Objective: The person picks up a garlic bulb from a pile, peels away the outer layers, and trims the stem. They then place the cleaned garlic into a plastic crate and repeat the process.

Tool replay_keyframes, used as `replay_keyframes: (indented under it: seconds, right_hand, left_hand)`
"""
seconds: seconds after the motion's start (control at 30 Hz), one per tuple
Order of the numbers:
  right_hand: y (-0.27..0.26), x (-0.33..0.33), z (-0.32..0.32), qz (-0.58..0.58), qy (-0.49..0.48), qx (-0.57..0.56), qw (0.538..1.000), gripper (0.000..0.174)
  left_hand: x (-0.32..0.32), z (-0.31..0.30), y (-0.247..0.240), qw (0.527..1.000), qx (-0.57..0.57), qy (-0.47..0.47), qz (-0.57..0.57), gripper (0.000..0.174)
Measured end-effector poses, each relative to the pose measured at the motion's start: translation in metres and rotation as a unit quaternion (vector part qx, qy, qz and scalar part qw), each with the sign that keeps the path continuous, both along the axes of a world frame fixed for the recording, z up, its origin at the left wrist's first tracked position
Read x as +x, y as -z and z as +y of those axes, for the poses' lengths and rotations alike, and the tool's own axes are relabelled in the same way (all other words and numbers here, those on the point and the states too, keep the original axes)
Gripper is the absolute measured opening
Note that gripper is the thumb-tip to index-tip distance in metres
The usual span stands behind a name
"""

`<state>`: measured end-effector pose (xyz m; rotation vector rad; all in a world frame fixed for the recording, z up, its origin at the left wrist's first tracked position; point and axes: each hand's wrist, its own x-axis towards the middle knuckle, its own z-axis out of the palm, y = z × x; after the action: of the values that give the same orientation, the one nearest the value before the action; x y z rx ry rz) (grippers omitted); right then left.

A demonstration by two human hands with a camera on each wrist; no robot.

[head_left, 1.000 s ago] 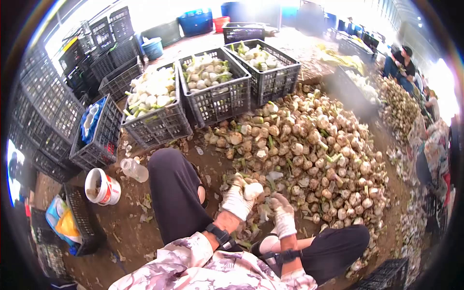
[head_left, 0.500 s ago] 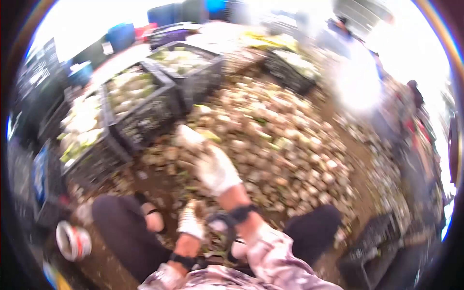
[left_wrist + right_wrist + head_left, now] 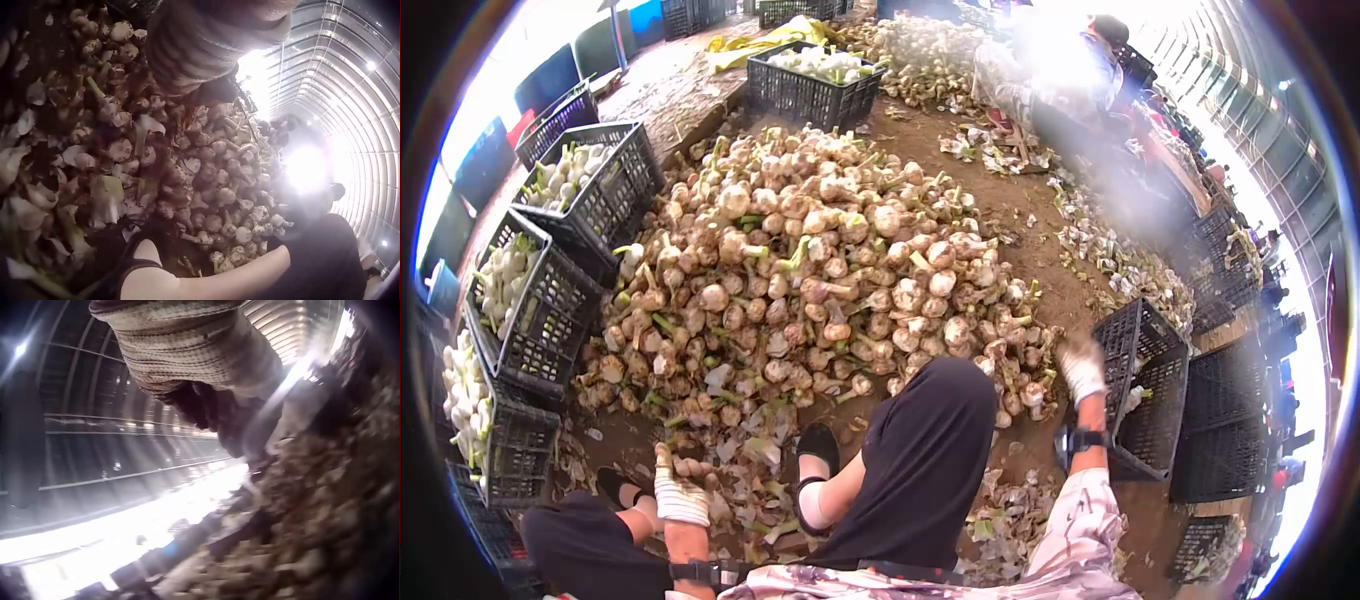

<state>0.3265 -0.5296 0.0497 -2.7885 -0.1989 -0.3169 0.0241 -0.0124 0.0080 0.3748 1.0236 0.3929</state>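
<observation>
A heap of garlic bulbs with dirty skins and cut stalks lies on the floor before me. My left hand, in a whitish glove, is low by the near left edge of the heap, thumb raised apart from loosely bent fingers; no bulb shows in it. In the left wrist view its dark fingertips overlap the heap. My gloved right hand reaches to the heap's right edge, beside a black crate with a pale bulb inside. Its fingers are blurred, and I cannot tell whether they hold anything.
Black crates of cleaned white garlic line the left side; another crate stands behind the heap. Loose peelings litter the floor between and beside my legs. A person sits at the back right.
The view has swung to the right. The white bulb seen earlier in my left hand no longer shows there. My right hand has moved from over the heap's left part to its right edge.
</observation>
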Motion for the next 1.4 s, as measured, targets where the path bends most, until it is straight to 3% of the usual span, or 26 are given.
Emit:
replay_keyframes:
  seconds: [0.03, 0.07, 0.1, 0.27, 0.3, 0.33, 0.37, 0.4, 0.43, 0.47, 0.5, 0.57, 0.6, 0.63, 0.73, 0.8, 0.83, 0.87, 0.9, 0.93, 0.97, 1.03, 1.1, 1.13, 1.27, 1.4]
  right_hand:
    - [0.009, -0.012, -0.004, 0.126, 0.065, -0.084, 0.986, 0.039]
    - [0.056, -0.019, -0.018, 0.141, 0.167, -0.173, 0.96, 0.045]
    - [0.06, -0.022, -0.003, 0.284, 0.177, -0.195, 0.922, 0.053]
    - [0.18, -0.018, -0.044, 0.212, 0.229, -0.054, 0.948, 0.04]
    - [0.232, 0.006, -0.076, 0.335, 0.247, -0.003, 0.909, 0.047]
    - [0.219, 0.005, -0.069, 0.15, 0.234, -0.139, 0.95, 0.027]
    - [0.199, 0.01, -0.07, 0.197, 0.222, 0.142, 0.944, 0.02]
    - [0.158, 0.009, -0.064, 0.237, 0.192, 0.409, 0.86, 0.012]
    - [0.146, 0.02, -0.067, 0.208, 0.145, 0.487, 0.836, 0.016]
    - [0.148, 0.042, -0.09, 0.155, 0.044, 0.473, 0.867, 0.004]
    - [0.11, 0.043, -0.061, 0.096, 0.028, 0.584, 0.806, 0.017]
    - [-0.047, -0.03, 0.063, 0.017, -0.041, 0.481, 0.876, 0.035]
    - [-0.117, -0.074, 0.131, -0.041, -0.067, 0.42, 0.904, 0.047]
    - [-0.134, -0.101, 0.17, -0.048, -0.107, 0.427, 0.897, 0.046]
    - [-0.114, -0.166, 0.277, 0.091, -0.293, 0.427, 0.851, 0.041]
    - [-0.109, -0.202, 0.339, 0.175, -0.409, 0.359, 0.821, 0.05]
    - [-0.078, -0.208, 0.36, 0.087, -0.515, 0.276, 0.807, 0.057]
    - [-0.061, -0.223, 0.368, 0.141, -0.498, 0.343, 0.784, 0.051]
    - [-0.052, -0.234, 0.375, 0.197, -0.479, 0.405, 0.754, 0.046]
    - [-0.053, -0.239, 0.385, 0.209, -0.438, 0.51, 0.71, 0.047]
    - [-0.059, -0.234, 0.382, 0.419, -0.313, 0.634, 0.569, 0.043]
    - [-0.06, -0.226, 0.384, 0.496, -0.173, 0.657, 0.541, 0.038]
    - [-0.046, -0.221, 0.389, 0.517, -0.181, 0.627, 0.554, 0.028]
    - [-0.04, -0.219, 0.392, 0.529, -0.18, 0.61, 0.562, 0.027]
    - [-0.027, -0.22, 0.399, 0.53, -0.188, 0.566, 0.602, 0.024]
    - [-0.018, -0.217, 0.401, 0.536, -0.214, 0.552, 0.602, 0.023]
  left_hand:
    - [0.004, -0.005, -0.002, 0.999, 0.007, -0.025, 0.045, 0.052]
    - [0.006, -0.006, 0.0, 0.997, -0.023, -0.025, 0.063, 0.051]
    - [0.005, -0.005, 0.003, 0.995, -0.054, -0.028, 0.08, 0.049]
    - [0.009, -0.023, 0.0, 0.997, -0.04, -0.003, 0.062, 0.041]
    - [0.006, -0.023, 0.005, 0.998, -0.034, 0.005, 0.045, 0.039]
    - [0.007, -0.029, -0.005, 0.998, -0.039, -0.003, 0.044, 0.038]
    - [0.011, -0.034, -0.015, 0.998, -0.044, -0.012, 0.042, 0.037]
    - [0.013, -0.035, -0.016, 0.997, -0.05, 0.0, 0.061, 0.035]
    - [0.009, -0.036, -0.017, 0.999, -0.04, 0.022, -0.001, 0.028]
    - [0.009, -0.035, -0.019, 0.996, -0.047, 0.062, -0.048, 0.023]
    - [0.011, -0.036, -0.024, 0.989, -0.055, 0.104, -0.094, 0.021]
    - [0.017, -0.043, -0.031, 0.976, 0.031, 0.162, -0.144, 0.03]
    - [0.028, -0.052, -0.043, 0.951, -0.007, 0.203, -0.234, 0.037]
    - [0.027, -0.059, -0.06, 0.915, -0.039, 0.233, -0.327, 0.045]
    - [0.019, -0.077, -0.085, 0.889, -0.037, 0.266, -0.372, 0.064]
    - [0.013, -0.081, -0.089, 0.916, -0.019, 0.154, -0.37, 0.054]
    - [0.01, -0.077, -0.079, 0.939, 0.028, 0.069, -0.335, 0.05]
    - [0.001, -0.068, -0.095, 0.953, 0.076, 0.042, -0.291, 0.045]
    - [-0.006, -0.044, -0.052, 0.923, 0.042, 0.042, -0.38, 0.044]
    - [-0.012, -0.038, -0.058, 0.928, 0.086, 0.008, -0.362, 0.043]
    - [-0.018, -0.032, -0.065, 0.931, 0.126, -0.021, -0.341, 0.043]
    - [-0.022, -0.019, -0.056, 0.925, 0.154, -0.001, -0.347, 0.045]
    - [-0.018, -0.014, -0.047, 0.919, 0.202, 0.048, -0.335, 0.045]
    - [-0.024, -0.025, -0.068, 0.901, 0.367, 0.085, -0.213, 0.047]
    - [-0.029, -0.022, -0.059, 0.781, 0.607, 0.139, -0.041, 0.05]
    - [-0.029, -0.025, -0.049, 0.903, 0.4, 0.113, -0.106, 0.047]
